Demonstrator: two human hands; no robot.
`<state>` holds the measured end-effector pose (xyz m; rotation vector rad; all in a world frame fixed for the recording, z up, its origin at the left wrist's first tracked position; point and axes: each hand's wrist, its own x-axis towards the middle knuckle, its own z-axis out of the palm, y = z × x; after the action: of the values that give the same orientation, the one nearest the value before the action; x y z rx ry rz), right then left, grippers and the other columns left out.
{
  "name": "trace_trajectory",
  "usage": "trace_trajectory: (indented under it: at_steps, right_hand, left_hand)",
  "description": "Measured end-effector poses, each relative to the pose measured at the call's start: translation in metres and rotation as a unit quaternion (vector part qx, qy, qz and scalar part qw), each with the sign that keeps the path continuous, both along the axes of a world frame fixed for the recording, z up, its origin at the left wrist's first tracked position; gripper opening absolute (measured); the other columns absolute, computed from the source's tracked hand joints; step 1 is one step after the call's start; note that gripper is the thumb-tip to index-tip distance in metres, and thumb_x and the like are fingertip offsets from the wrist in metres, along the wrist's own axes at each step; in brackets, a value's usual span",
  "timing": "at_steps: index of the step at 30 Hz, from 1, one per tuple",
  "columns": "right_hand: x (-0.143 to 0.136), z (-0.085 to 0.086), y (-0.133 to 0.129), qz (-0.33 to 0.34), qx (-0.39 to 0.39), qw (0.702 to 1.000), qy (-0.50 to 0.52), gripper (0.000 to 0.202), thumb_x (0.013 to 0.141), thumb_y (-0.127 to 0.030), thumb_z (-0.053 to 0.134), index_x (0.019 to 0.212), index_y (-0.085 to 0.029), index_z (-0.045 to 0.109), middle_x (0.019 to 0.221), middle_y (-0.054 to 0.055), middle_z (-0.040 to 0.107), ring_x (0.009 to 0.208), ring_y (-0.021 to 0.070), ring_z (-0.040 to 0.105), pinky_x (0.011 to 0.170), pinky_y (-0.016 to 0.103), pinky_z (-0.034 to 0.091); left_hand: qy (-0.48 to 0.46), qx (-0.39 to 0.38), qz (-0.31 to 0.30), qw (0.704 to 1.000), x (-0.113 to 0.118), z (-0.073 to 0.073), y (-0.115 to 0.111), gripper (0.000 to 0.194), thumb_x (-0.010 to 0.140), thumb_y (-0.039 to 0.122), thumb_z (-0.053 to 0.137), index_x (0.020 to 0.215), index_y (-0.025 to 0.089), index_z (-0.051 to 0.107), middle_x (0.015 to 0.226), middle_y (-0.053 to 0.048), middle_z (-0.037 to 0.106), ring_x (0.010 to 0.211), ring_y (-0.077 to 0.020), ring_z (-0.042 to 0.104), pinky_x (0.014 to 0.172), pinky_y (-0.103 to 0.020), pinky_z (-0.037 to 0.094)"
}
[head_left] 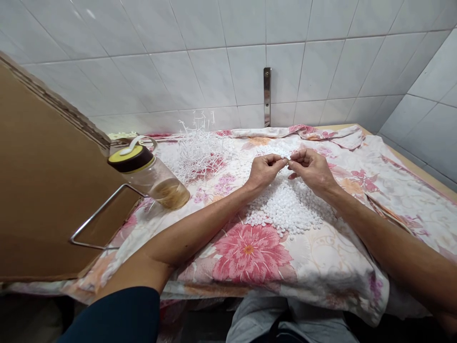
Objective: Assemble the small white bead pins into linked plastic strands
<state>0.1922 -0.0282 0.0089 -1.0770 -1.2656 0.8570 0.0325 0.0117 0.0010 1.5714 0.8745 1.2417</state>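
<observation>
My left hand point(264, 170) and my right hand point(310, 170) meet fingertip to fingertip over a heap of small white bead-like pieces point(285, 207). Both are closed in a pinch. Whatever sits between the fingertips is too small to make out. The heap spreads over a floral cloth point(253, 255) beneath and in front of my hands. To the left of my left hand lies a tangled pile of thin white branching plastic strips point(200, 150).
A clear bottle point(160, 183) with a yellow and dark lid leans at the left, brownish liquid inside. Beside it are a bent metal wire frame point(98, 216) and a large cardboard box point(46, 190). A tiled wall point(200, 28) with a metal bracket point(267, 95) closes off the back.
</observation>
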Motion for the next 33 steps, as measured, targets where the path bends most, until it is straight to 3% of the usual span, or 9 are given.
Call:
trace_trajectory:
  at_steps: [6,17,20,24,28,33]
  right_hand:
    - [0.002,0.000,0.001,-0.010,-0.003,1.000,-0.008,0.035,0.071,-0.039,0.086,0.088,-0.019,0.062,0.077,0.001,0.067,0.068,0.0159,0.067,0.055,0.032,0.066]
    - [0.000,0.009,-0.008,-0.022,0.061,0.992,-0.106,0.023,0.077,-0.030,0.077,0.089,-0.020,0.060,0.077,0.000,0.061,0.066,0.0159,0.062,0.051,0.032,0.062]
    - [0.000,0.007,-0.008,-0.024,0.074,0.989,-0.126,0.023,0.078,-0.028,0.076,0.087,-0.022,0.055,0.075,-0.001,0.060,0.062,0.0150,0.060,0.052,0.031,0.057]
    - [-0.003,0.009,-0.015,-0.052,0.132,0.961,-0.238,0.020,0.080,-0.020,0.070,0.083,-0.024,0.051,0.073,-0.001,0.059,0.061,0.0140,0.055,0.056,0.031,0.049]
    - [-0.010,0.013,-0.028,0.021,0.175,0.933,-0.314,0.018,0.078,-0.014,0.065,0.084,-0.025,0.052,0.076,-0.001,0.062,0.062,0.0148,0.056,0.061,0.032,0.051]
    - [-0.013,0.011,-0.029,0.054,0.157,0.934,-0.316,0.009,0.085,-0.019,0.065,0.085,-0.024,0.057,0.076,0.000,0.067,0.064,0.0155,0.062,0.063,0.031,0.054]
  left_hand:
    - [-0.004,-0.004,-0.013,1.000,0.000,0.000,-0.001,0.033,0.075,0.047,0.083,0.075,0.015,0.076,0.074,-0.002,0.068,0.069,-0.0126,0.054,0.067,-0.027,0.042]
    - [0.012,-0.017,-0.029,0.999,-0.002,0.005,-0.001,0.043,0.072,0.055,0.084,0.066,0.015,0.068,0.064,0.001,0.056,0.061,-0.0098,0.043,0.060,-0.027,0.034]
    - [0.028,0.008,-0.028,0.999,-0.003,0.004,0.000,0.038,0.076,0.050,0.081,0.066,0.015,0.069,0.063,0.001,0.057,0.061,-0.0098,0.043,0.059,-0.027,0.033]
    - [0.068,0.060,0.019,0.996,-0.007,0.000,0.005,0.029,0.077,0.042,0.080,0.068,0.016,0.073,0.066,0.000,0.062,0.065,-0.0124,0.051,0.062,-0.027,0.038]
    - [0.064,0.041,0.062,0.995,-0.016,-0.001,0.020,0.032,0.078,0.043,0.078,0.062,0.016,0.070,0.061,0.001,0.058,0.062,-0.0118,0.050,0.061,-0.027,0.038]
    - [0.022,0.018,0.006,1.000,-0.018,-0.001,0.026,0.032,0.077,0.046,0.080,0.072,0.015,0.074,0.070,0.000,0.065,0.068,-0.0119,0.054,0.068,-0.027,0.042]
